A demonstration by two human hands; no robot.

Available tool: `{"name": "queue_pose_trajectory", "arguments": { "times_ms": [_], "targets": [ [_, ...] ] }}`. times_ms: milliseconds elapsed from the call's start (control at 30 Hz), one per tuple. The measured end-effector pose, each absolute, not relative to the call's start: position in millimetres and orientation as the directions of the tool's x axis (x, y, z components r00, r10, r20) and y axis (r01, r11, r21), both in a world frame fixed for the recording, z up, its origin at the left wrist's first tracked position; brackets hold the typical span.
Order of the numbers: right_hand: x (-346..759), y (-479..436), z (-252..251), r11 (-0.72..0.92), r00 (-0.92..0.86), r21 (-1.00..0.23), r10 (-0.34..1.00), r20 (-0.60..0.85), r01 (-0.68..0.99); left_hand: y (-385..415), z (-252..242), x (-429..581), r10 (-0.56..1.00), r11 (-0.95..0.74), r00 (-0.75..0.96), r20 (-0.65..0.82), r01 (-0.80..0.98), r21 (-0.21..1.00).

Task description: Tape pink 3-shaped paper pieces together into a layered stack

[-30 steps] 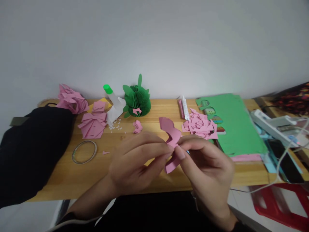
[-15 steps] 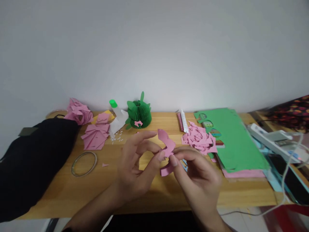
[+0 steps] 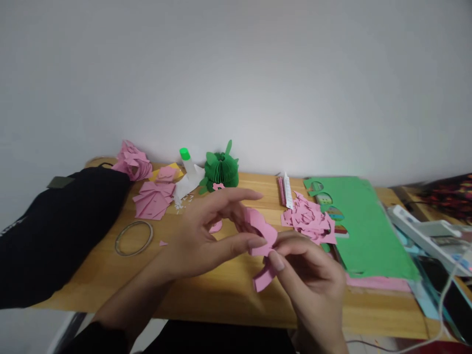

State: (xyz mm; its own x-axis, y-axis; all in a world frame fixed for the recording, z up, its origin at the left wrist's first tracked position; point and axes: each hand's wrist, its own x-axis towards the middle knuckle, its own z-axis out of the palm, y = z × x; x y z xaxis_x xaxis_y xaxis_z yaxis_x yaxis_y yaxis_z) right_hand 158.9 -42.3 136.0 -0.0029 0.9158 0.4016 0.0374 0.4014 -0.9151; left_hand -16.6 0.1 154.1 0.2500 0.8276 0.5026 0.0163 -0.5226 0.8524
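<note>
Over the middle of the desk, a curled, wavy-edged pink paper piece is held between both hands. My right hand pinches its middle with thumb and forefinger, and the lower end curves down past the fingertips. My left hand has its thumb against the front of the upper part, other fingers behind it and the forefinger stretched above. The left fingertips are partly hidden by the paper. Just beyond the left hand stands a green pleated paper ball with leaf-like flaps and a small pink cutout on its front.
Pink scraps, glue tubes and green paper sheets lie right. Left are a black bag, a bangle, pink cut pieces, a pink paper bundle and a green-capped glue stick. A white cable hangs at right.
The view has shifted slightly. My left thumb has slid over the upper part of the pink paper, which now curls more. The left forefinger reaches further across above it; the right hand keeps its pinch.
</note>
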Motion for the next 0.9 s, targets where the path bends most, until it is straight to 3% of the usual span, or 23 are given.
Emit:
{"name": "queue_pose_trajectory", "arguments": {
  "times_ms": [200, 900],
  "targets": [
    [159.2, -42.0, 135.8, 0.371, -0.031, -0.929, 0.928, 0.371, 0.003, 4.5, 158.2, -17.6, 0.767, -0.618, 0.263, 0.585, 0.061, 0.784],
    [161.7, -42.8, 133.1, 0.306, -0.057, -0.951, 0.950, 0.308, -0.039, 7.4, 164.3, -23.7, 0.703, -0.707, 0.306, 0.642, 0.199, 0.679]
  ]
}}
